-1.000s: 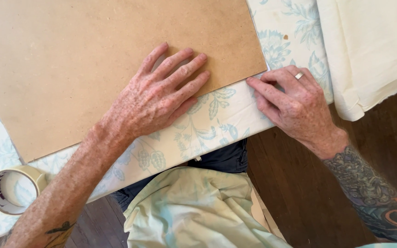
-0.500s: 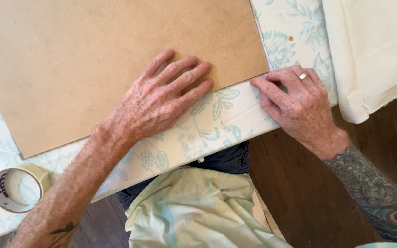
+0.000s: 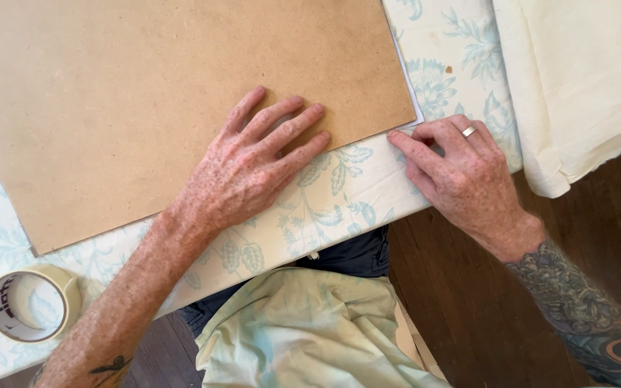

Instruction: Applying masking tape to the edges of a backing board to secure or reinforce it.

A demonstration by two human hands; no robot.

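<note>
A fold of pale floral fabric (image 3: 303, 338) lies across the person's lap at the near edge of the frame, above a dark wood floor (image 3: 461, 309). To the left, a roll of tape (image 3: 31, 303) rests on the counter (image 3: 339, 201), which is covered in light blue floral cloth. The left hand (image 3: 249, 169) lies flat, fingers spread, its palm on the cloth and its fingertips pressing the near edge of a large brown hardboard panel (image 3: 145, 93); it grips nothing. The right hand (image 3: 461, 176), a ring on one finger, is loosely curled at the panel's near right corner, fingertips pinching the fabric beside a thin white edge there. Farther right, cream cloth (image 3: 583, 79) drapes over the counter's edge.
</note>
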